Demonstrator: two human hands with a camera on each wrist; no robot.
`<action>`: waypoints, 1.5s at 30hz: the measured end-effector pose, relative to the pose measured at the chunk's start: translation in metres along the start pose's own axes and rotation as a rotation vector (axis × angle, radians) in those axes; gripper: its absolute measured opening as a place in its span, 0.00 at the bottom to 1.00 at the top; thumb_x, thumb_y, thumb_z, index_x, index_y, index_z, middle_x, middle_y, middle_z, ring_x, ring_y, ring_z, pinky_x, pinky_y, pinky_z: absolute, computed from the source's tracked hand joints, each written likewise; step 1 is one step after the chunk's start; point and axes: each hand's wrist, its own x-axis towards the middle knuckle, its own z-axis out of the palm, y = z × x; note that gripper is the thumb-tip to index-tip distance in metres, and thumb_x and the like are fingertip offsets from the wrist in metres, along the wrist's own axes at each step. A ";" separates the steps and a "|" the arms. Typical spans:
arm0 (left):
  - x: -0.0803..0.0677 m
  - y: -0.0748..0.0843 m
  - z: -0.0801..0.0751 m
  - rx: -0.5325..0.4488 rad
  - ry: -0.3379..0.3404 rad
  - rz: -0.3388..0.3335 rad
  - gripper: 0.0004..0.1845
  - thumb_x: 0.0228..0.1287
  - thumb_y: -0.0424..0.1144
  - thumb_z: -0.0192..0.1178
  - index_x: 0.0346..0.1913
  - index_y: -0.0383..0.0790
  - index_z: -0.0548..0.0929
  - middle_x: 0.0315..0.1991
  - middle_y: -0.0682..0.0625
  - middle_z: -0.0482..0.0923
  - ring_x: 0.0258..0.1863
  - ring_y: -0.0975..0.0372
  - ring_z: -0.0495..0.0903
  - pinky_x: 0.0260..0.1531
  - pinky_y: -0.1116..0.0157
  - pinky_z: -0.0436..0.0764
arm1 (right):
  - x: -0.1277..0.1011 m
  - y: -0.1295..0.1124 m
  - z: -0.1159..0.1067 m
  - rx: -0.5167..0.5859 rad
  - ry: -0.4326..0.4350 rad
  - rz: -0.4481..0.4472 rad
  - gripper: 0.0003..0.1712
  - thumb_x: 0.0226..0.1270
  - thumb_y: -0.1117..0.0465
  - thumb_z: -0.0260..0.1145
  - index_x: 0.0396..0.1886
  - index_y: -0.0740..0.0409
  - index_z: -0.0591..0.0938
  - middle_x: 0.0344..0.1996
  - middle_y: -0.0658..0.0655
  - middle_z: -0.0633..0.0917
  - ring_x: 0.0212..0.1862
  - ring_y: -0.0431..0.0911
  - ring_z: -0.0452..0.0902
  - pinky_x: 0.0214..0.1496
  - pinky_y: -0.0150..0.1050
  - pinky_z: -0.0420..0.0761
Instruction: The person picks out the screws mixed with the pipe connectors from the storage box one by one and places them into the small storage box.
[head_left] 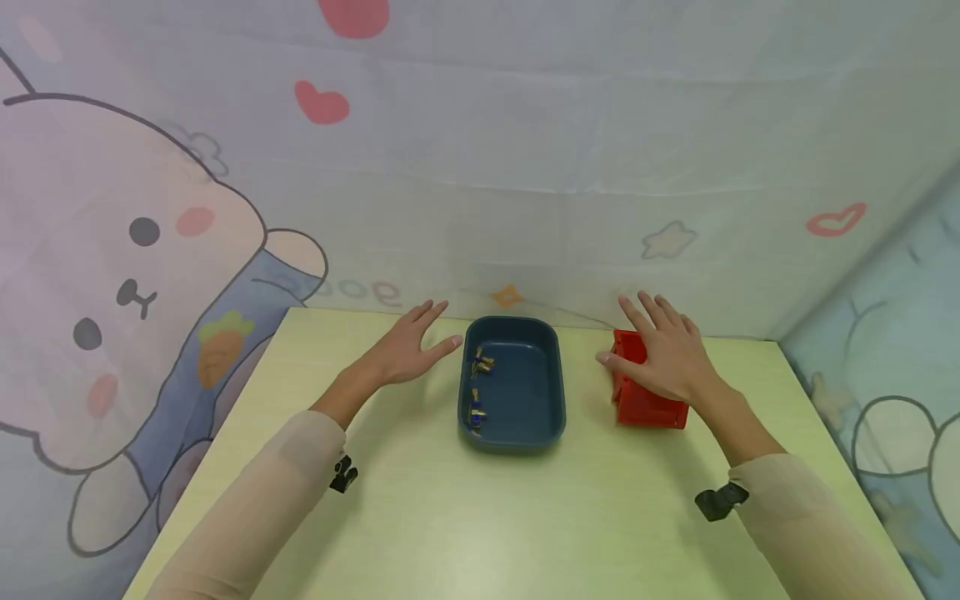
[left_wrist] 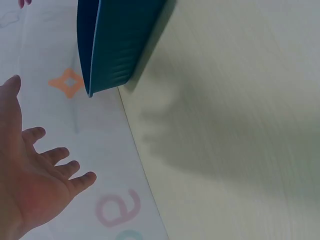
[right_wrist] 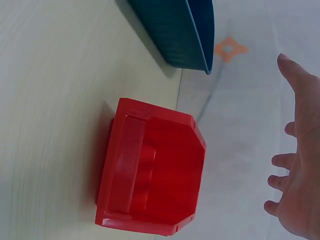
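A dark blue tray (head_left: 551,367) sits mid-table with two small brass-and-blue fittings (head_left: 480,363) along its left side. My left hand (head_left: 408,350) hovers open, fingers spread, just left of the tray, holding nothing. My right hand (head_left: 663,350) is open above a red bin (head_left: 648,408) to the tray's right; whether it touches the bin I cannot tell. In the right wrist view the red bin (right_wrist: 150,175) looks empty, with my right hand (right_wrist: 297,165) spread apart from it. In the left wrist view my open left hand (left_wrist: 35,175) shows beside the tray's outer wall (left_wrist: 117,40).
The pale green table (head_left: 480,517) backs onto a cartoon-printed cloth (head_left: 480,167) that also hangs along both sides. Small black clips (head_left: 343,475) sit at both sleeve cuffs.
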 end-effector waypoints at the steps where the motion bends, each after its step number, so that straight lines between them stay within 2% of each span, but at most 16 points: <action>1: 0.000 0.000 0.000 -0.015 -0.002 -0.003 0.46 0.79 0.69 0.48 0.88 0.51 0.47 0.87 0.40 0.42 0.84 0.41 0.46 0.76 0.34 0.55 | 0.001 -0.002 0.001 0.003 0.002 -0.006 0.59 0.70 0.27 0.61 0.88 0.50 0.51 0.84 0.68 0.53 0.83 0.69 0.44 0.75 0.77 0.49; 8: 0.004 0.002 0.001 -0.081 0.007 -0.014 0.47 0.78 0.70 0.48 0.88 0.50 0.47 0.86 0.38 0.43 0.83 0.39 0.50 0.75 0.33 0.57 | 0.006 -0.014 0.007 0.032 0.006 -0.038 0.59 0.69 0.26 0.63 0.88 0.50 0.54 0.84 0.67 0.55 0.83 0.67 0.45 0.76 0.74 0.51; 15: 0.007 0.004 0.004 -0.112 0.003 -0.009 0.46 0.79 0.69 0.48 0.88 0.50 0.47 0.85 0.38 0.47 0.82 0.40 0.52 0.75 0.35 0.58 | 0.010 -0.028 0.016 0.069 -0.026 -0.069 0.60 0.68 0.25 0.63 0.88 0.46 0.53 0.85 0.63 0.54 0.84 0.65 0.45 0.78 0.71 0.51; 21: 0.009 0.005 0.006 -0.142 0.020 -0.002 0.45 0.80 0.68 0.48 0.88 0.50 0.48 0.85 0.39 0.49 0.82 0.41 0.54 0.75 0.36 0.58 | 0.012 -0.038 0.022 0.091 -0.019 -0.096 0.60 0.67 0.25 0.65 0.88 0.47 0.55 0.84 0.64 0.55 0.83 0.66 0.48 0.79 0.71 0.51; 33: 0.017 0.002 0.019 -0.195 0.048 -0.017 0.44 0.81 0.66 0.49 0.87 0.47 0.51 0.85 0.40 0.51 0.82 0.42 0.53 0.77 0.38 0.57 | 0.022 -0.063 0.035 0.158 -0.014 -0.169 0.60 0.66 0.28 0.68 0.88 0.48 0.56 0.84 0.64 0.58 0.82 0.65 0.52 0.79 0.68 0.53; 38: 0.017 0.006 0.025 -0.209 0.047 -0.016 0.43 0.81 0.64 0.50 0.87 0.47 0.51 0.85 0.39 0.52 0.82 0.42 0.53 0.77 0.38 0.57 | 0.024 -0.073 0.044 0.180 -0.022 -0.201 0.60 0.65 0.29 0.70 0.88 0.46 0.56 0.83 0.63 0.60 0.81 0.65 0.54 0.76 0.71 0.59; 45: 0.020 0.007 0.040 -0.229 0.026 -0.021 0.43 0.81 0.62 0.51 0.87 0.47 0.51 0.84 0.38 0.52 0.82 0.41 0.54 0.76 0.38 0.59 | 0.025 -0.089 0.051 0.250 -0.088 -0.196 0.58 0.64 0.28 0.70 0.87 0.45 0.59 0.83 0.61 0.60 0.80 0.63 0.57 0.74 0.69 0.66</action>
